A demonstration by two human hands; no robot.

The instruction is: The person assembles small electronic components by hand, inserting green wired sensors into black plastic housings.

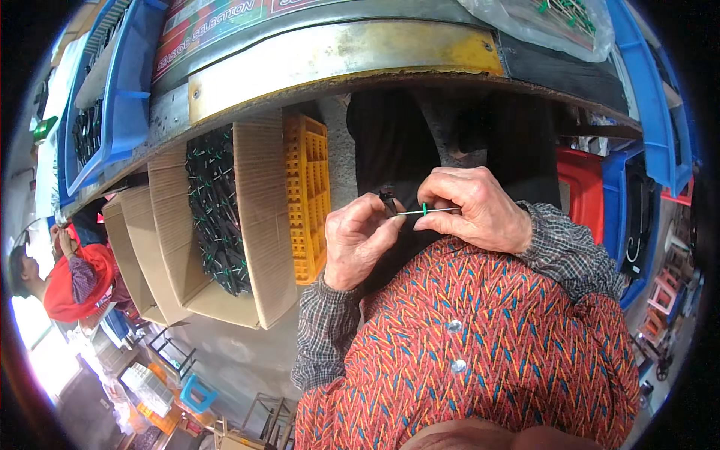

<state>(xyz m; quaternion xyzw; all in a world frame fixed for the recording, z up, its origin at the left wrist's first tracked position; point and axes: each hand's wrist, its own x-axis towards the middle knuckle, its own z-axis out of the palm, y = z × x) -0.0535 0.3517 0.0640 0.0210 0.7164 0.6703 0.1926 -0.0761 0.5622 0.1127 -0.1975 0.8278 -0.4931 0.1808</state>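
Above my lap, both hands are close together. A small black part [387,199] sits pinched between the thumb and fingers of my left hand [351,241]. My right hand [477,208] grips a thin metal pin with a green collar [424,209] between thumb and forefinger. The pin lies roughly level, and its left end reaches the fingertips of my left hand. Whether it enters the black part is hidden by those fingers. To the left, an open cardboard box [275,225] holds many black pieces [217,210] with green bits and metal pins among them.
The workbench edge [337,64] crosses ahead, with a plastic bag [555,22] of green-tipped pins on it. Blue bins [124,112] stand at left and another blue bin [649,90] at right. A yellow crate [319,195] is beside the box. A co-worker in red [79,281] sits far left.
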